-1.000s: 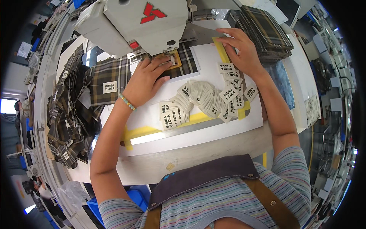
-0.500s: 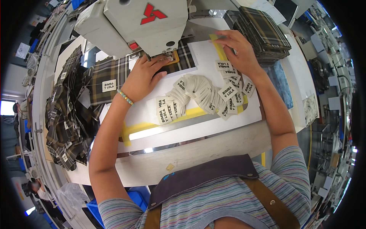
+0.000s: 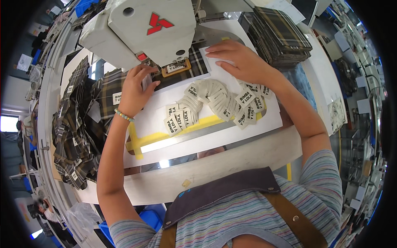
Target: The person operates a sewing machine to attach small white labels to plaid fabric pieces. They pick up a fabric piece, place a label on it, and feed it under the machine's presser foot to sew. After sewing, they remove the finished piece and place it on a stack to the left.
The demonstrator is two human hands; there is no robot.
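Note:
A white woven label (image 3: 176,66) lies on dark plaid fabric (image 3: 199,60), inside the orange clamp frame (image 3: 165,75) below the sewing machine head (image 3: 124,31). Just left of that frame is my left hand (image 3: 138,87), its thumb and bent fingers apart, nearest the fabric's left part. My right hand (image 3: 244,64) rests over the white sheet right of the fabric, fingers stretched and thumb apart, holding nothing visible. In front of both hands, a curved spread of loose white labels (image 3: 218,99) lies on the white work plate (image 3: 157,101).
A heap of plaid pieces bearing labels (image 3: 78,140) lies at the left. At the far right stands a tall stack of plaid pieces (image 3: 285,35). Yellow tape (image 3: 186,128) edges the plate. Below the table at left is a blue bin (image 3: 151,219).
My left hand has drawn back left from the clamp, uncovering the label in it. My right hand has moved left, away from the yellow tape and toward the fabric.

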